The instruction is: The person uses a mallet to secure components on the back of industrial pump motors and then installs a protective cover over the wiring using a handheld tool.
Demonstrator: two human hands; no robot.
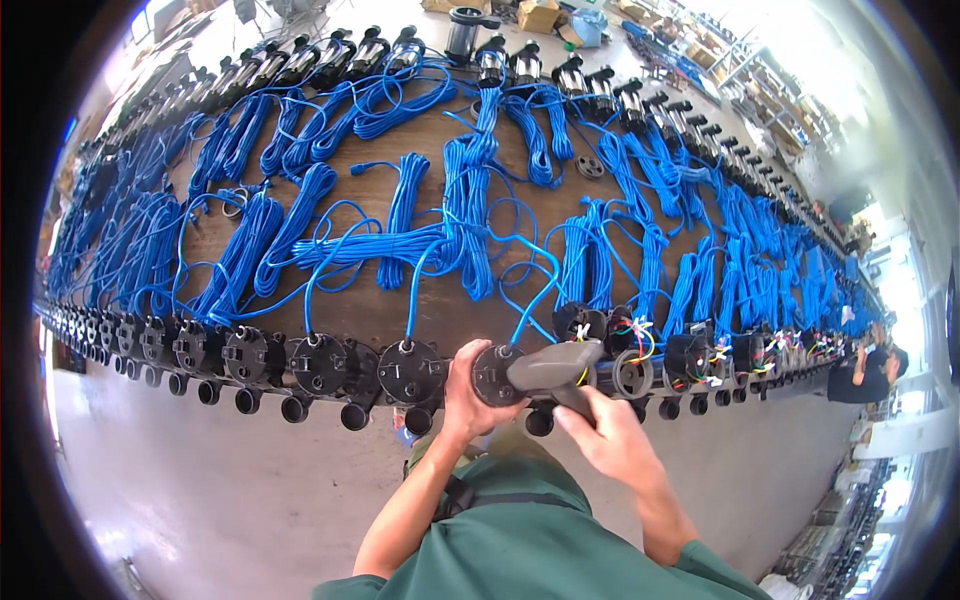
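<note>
My left hand (470, 392) grips a round black pump end cap (492, 374) at the near edge of a long brown workbench (440, 305). My right hand (612, 432) holds a grey pistol-grip power driver (556, 370), its nose pressed against that cap. A blue cable (535, 300) runs up from the cap onto the bench. Just right of the driver sit open pump ends (600, 325) with coloured wires showing.
A row of black capped pumps (320, 365) lines the near edge to the left. Coiled blue cables (470, 215) cover the bench. More pumps (520, 65) stand along the far edge. Another person (870, 370) works at the far right. Grey floor lies below.
</note>
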